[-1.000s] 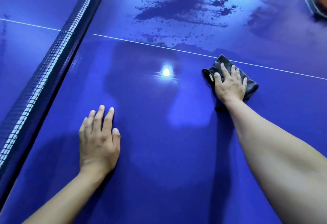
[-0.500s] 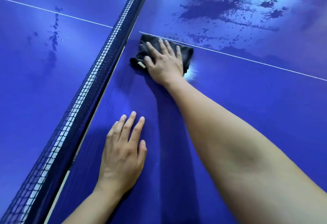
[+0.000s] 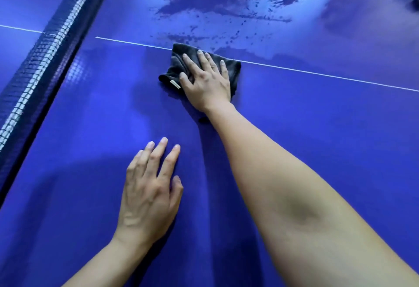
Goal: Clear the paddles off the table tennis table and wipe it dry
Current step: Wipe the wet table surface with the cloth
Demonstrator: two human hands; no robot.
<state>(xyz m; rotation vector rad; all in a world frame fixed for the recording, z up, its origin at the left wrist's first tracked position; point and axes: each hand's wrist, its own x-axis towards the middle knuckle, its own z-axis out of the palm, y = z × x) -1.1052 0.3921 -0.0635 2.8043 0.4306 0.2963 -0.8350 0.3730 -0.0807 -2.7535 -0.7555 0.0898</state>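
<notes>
Right hand (image 3: 207,82) flat on cloth (image 3: 233,71) at centre line (image 3: 317,73), left hand (image 3: 147,196) flat on table (image 3: 317,139), net (image 3: 45,55) left.

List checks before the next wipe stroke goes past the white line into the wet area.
1. Contact: right hand presses flat-fingered on the cloth: ok.
2. Brace: left hand flat on the table, apart from the cloth: ok.
3. Dryness ahead: wet patch beyond the white line, not yet wiped: not ok.
4. Dryness, near side of the line: table looks dry: ok.
5. Clearance: net apart from the cloth: ok.
6. Clearing: no paddles in view, far right corner blurred: cannot tell.
</notes>
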